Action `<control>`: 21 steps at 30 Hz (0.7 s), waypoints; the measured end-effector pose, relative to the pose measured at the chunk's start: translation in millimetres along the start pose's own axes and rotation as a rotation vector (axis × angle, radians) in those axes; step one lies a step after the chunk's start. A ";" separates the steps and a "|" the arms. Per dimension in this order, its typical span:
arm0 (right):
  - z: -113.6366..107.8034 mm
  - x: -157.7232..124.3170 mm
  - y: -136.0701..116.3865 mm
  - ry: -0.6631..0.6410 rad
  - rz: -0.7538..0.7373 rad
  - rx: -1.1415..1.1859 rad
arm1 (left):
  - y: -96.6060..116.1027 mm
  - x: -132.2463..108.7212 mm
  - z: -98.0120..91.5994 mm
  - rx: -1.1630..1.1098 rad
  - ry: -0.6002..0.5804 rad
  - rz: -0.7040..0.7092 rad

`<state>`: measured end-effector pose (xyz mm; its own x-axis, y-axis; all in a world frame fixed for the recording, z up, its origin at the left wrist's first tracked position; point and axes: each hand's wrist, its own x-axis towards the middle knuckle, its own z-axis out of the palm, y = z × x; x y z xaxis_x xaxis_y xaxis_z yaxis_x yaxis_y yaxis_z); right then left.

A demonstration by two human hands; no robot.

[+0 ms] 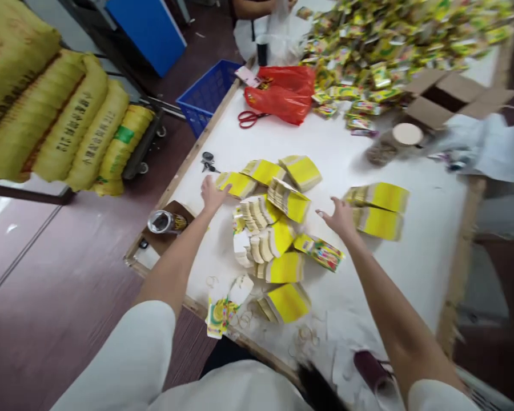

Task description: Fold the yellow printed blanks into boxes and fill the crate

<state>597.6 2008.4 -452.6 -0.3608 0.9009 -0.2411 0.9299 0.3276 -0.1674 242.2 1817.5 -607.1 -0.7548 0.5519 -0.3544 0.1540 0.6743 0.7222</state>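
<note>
Several bundles of flat yellow packets (278, 228) lie in a loose pile on the white table (415, 257). My left hand (213, 193) rests on the leftmost bundle (239, 183), its fingers curled over the bundle's near end. My right hand (341, 218) hovers open, fingers spread, between the pile and two stacked bundles (379, 208) to its right. A printed colourful packet (321, 252) lies just under my right wrist. More packets (223, 308) lie at the near table edge, with several rubber bands around them.
A big heap of yellow-green packets (394, 40) covers the far table, beside a red plastic bag (282, 94), red scissors (249, 119), small scissors (207, 161), a cardboard box (445, 97) and a jar (394, 144). A blue crate (205, 94), yellow sacks (60, 114), a can (165, 221) and another person's arm (252, 7) lie left and beyond.
</note>
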 end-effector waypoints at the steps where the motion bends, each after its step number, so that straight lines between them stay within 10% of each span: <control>1: 7.3 21.4 -6.7 -0.014 -0.011 -0.112 | -1.4 12.7 6.6 0.033 -0.014 0.020; 10: 70.7 153.7 -65.8 -0.004 -0.229 -0.340 | -4.8 87.0 58.8 0.364 -0.329 0.362; 21: 82.4 166.6 -64.3 -0.073 -0.176 -0.349 | 30.6 74.9 92.8 0.412 -0.411 0.458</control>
<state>471.8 2113.9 -560.8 -0.5093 0.8041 -0.3067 0.8173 0.5635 0.1202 249.5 1925.0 -666.7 -0.2701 0.9070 -0.3231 0.6844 0.4169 0.5981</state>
